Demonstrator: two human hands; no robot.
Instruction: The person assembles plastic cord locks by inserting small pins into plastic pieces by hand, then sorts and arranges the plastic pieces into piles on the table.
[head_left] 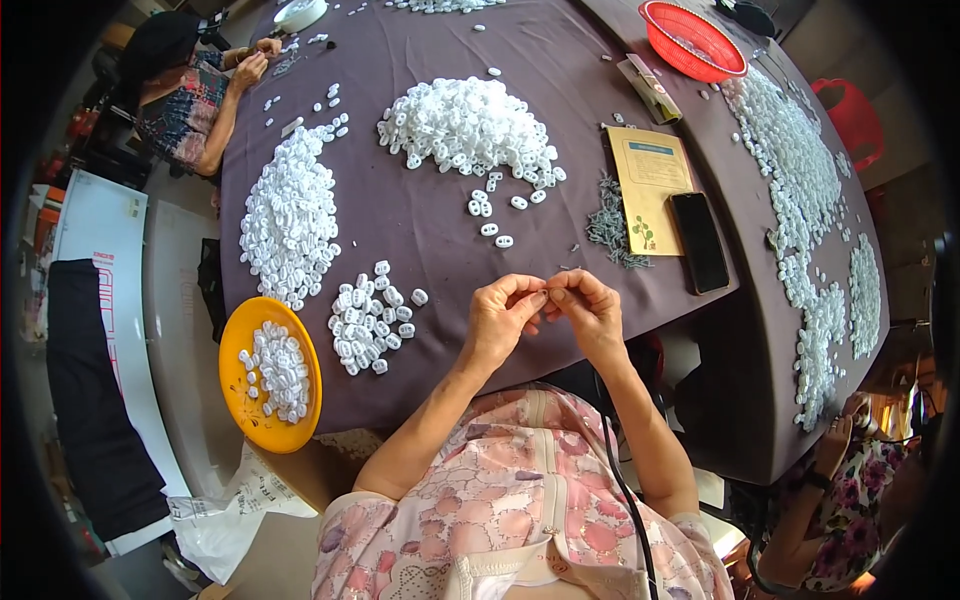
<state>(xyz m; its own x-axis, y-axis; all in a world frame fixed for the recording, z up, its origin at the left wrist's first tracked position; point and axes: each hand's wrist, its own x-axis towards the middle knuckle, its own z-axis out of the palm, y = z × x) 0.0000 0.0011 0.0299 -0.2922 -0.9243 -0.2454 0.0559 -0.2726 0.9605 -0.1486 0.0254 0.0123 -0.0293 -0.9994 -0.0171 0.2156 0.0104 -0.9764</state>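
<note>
Together, left hand [503,315] and right hand [590,313], fingers [522,284] pinched closed, any held piece (and its long axis) unclear.

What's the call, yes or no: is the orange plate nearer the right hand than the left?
No, the orange plate sits off to the left, so the left hand is nearer than the right hand.

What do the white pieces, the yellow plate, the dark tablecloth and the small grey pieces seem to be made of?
White pieces: probably moulded plastic, slightly glossy; their shapes repeat evenly.
Yellow plate: perhaps plastic or melamine; smooth, shiny rim.
Dark tablecloth: matt fabric, judging by its soft creases.
Small grey pieces: dull; metal or plastic, too small to tell.
</note>
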